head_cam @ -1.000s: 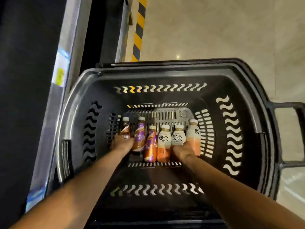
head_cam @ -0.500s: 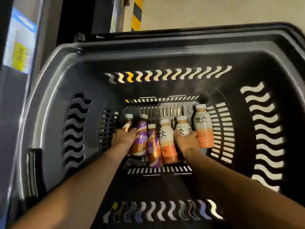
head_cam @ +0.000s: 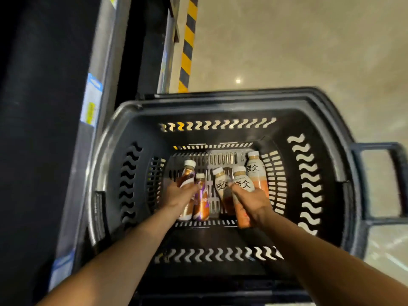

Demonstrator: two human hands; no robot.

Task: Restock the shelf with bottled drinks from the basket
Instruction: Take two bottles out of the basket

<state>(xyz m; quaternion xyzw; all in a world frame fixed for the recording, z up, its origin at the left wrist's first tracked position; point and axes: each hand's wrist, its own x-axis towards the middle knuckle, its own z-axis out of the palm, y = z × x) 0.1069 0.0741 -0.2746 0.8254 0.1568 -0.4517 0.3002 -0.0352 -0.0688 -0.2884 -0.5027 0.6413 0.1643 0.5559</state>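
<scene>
Both forearms are bare, as are the hands: left hand [head_cam: 179, 195], right hand [head_cam: 251, 203].

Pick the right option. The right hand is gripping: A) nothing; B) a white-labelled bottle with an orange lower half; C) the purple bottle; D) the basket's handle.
B: the right hand curls round a tilted white-labelled bottle inside the basket, its orange base showing below the fist; the left hand holds a brown-and-white bottle.

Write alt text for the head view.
Both hands reach into a dark plastic basket: the left hand grips a brown bottle, the right hand a white-and-orange bottle. A purple bottle sits between them.
</scene>
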